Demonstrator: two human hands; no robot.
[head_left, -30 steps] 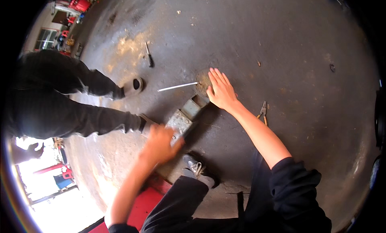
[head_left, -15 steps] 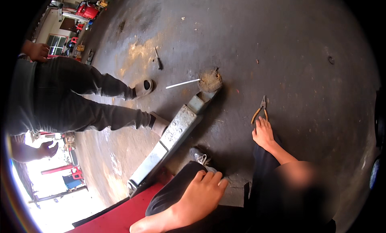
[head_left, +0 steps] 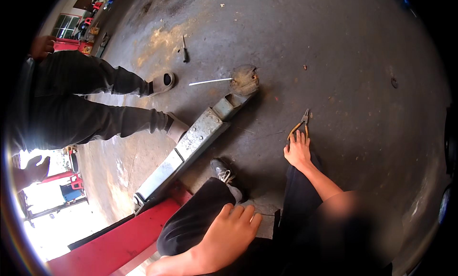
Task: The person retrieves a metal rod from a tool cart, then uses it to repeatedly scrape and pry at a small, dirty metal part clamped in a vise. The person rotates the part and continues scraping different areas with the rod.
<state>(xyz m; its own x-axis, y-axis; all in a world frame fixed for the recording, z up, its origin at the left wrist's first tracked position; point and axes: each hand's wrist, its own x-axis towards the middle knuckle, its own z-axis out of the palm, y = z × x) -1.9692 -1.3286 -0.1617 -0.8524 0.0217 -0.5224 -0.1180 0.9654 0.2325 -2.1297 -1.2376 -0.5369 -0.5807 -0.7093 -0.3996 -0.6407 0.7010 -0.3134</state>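
Note:
My right hand (head_left: 298, 149) reaches past my right knee, its fingers on the handles of a pair of pliers (head_left: 305, 119) with orange-brown grips. The slim jaws point away from me, and the handles are spread a little. My left hand (head_left: 231, 235) is curled beside my left knee, knuckles up. Its fingertips are hidden, so I cannot see whether anything is in it. Ahead of it runs a long grey metal beam (head_left: 191, 140), slanting away from the red painted part (head_left: 119, 238). A rusty round block (head_left: 244, 79) sits at the beam's far end.
A thin pale rod (head_left: 210, 81) reaches left from the block. Beyond it a dark-handled screwdriver (head_left: 185, 52) lies on the stained floor. At the left stands another person (head_left: 95, 104), one shoe close against the beam. A small ring (head_left: 394, 82) lies far right.
The view has shifted and turned slightly, moving the beam, block and tools within the picture. My right hand keeps its place at the pliers; my left hand stays curled.

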